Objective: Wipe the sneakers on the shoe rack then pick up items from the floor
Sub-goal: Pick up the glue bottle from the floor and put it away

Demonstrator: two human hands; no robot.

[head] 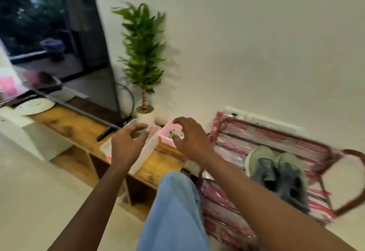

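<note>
A pair of grey-green sneakers (276,173) sits on top of a red shoe rack (308,148) still wrapped in clear plastic, at the right against the wall. My left hand (126,144) hovers over a clear plastic container (146,150) on the wooden TV stand, fingers loosely spread and holding nothing. My right hand (191,138) reaches above a small pink basket (166,132) on the same stand, fingers spread, empty. The picture is blurred by motion.
A wooden TV stand (79,128) carries a large black TV (59,49), a potted plant (144,59) and white round dishes (37,104). My leg in light blue trousers (173,211) stands between stand and rack. Pale floor lies to the left.
</note>
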